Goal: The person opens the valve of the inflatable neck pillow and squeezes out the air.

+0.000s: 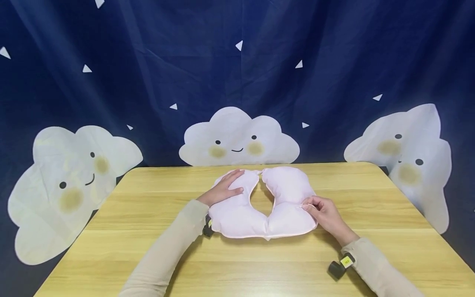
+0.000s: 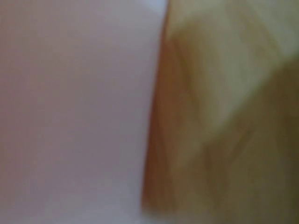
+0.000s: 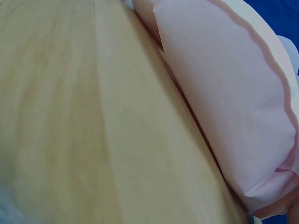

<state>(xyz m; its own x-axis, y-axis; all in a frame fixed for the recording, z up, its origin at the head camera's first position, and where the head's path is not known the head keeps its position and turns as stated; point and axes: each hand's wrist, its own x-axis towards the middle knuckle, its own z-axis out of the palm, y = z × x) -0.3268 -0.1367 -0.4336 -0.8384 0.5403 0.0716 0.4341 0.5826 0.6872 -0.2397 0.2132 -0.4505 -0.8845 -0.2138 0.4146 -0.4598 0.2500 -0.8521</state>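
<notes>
A puffed-up pale pink inflatable neck pillow (image 1: 287, 187) lies on the table, its narrow opening pointing to the far side. My left hand (image 1: 224, 190) rests on the pillow's left arm with straight fingers. At the right side, my right hand (image 1: 325, 211) pinches the pillow's surface between thumb and curled fingers; a small pale tip shows there, too small to make out. The left wrist view is blurred, with the pillow (image 2: 74, 116) filling its left half. In the right wrist view the pillow's seamed edge (image 3: 224, 93) bulges up, and only a bit of hand shows at the lower right.
The wooden table (image 1: 245, 268) stretches around the pillow on every side. Behind it hangs a dark blue curtain (image 1: 208, 74) printed with white clouds and small triangles. A black wrist camera (image 1: 337, 270) hangs under my right wrist.
</notes>
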